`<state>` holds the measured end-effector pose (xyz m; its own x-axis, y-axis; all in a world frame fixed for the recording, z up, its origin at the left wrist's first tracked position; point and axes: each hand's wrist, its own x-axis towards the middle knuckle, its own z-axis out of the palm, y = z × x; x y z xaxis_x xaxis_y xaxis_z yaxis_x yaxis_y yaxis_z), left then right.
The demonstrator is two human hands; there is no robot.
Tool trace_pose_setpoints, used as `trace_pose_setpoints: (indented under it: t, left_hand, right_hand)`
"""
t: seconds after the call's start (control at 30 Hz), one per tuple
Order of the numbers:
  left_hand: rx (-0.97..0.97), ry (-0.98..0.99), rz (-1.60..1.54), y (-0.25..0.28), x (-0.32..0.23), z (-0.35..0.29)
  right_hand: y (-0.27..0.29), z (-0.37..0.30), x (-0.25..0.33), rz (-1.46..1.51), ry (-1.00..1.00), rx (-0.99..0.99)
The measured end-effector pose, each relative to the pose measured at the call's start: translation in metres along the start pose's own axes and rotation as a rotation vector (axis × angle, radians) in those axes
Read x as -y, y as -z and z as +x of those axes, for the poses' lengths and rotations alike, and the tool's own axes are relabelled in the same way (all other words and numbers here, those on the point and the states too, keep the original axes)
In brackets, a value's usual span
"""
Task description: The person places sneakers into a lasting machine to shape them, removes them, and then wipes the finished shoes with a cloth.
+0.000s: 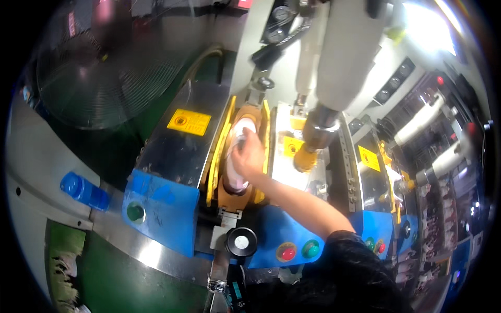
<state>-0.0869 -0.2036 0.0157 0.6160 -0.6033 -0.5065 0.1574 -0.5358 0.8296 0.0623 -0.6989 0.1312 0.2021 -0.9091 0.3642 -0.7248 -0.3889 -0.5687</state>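
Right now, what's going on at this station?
A person's right hand is on a pale shoe lying in the brown cradle between two yellow plates; whether the fingers grip it or just touch it isn't clear. The left hand is out of view. The yellow-tipped press head is over the next bay, to the right. Red and green buttons sit on the blue front panel below.

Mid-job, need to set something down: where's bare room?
Dark machine top, between the leftmost yellow label and its blue panel; also the steel strip below that panel, right of the blue bottle. Crowded: between the yellow pads, where the right hand touches the shoe.
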Motion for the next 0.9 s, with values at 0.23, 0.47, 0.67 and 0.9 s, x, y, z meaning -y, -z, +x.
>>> trace_pose_setpoints:
  t: [0.23, 0.47, 0.67, 0.9]
  left_hand:
    - [-0.545, -0.484, -0.222, 0.027, -0.079, 0.083]
    - [-0.722, -0.825, -0.331, 0.019, -0.150, 0.160]
    - [-0.738, -0.810, -0.287, 0.008, -0.146, 0.158]
    - [-0.599, -0.819, -0.390, -0.009, -0.159, 0.176]
  right_hand:
    - [0.025, -0.016, -0.002, 0.083, 0.303, -0.039]
    - [0.098, -0.122, 0.077, 0.526, 1.100, 0.748]
    - [0.059, -0.142, 0.066, 0.415, 1.031, 0.941]
    - [0.067, -0.131, 0.047, 0.584, 0.987, 0.719]
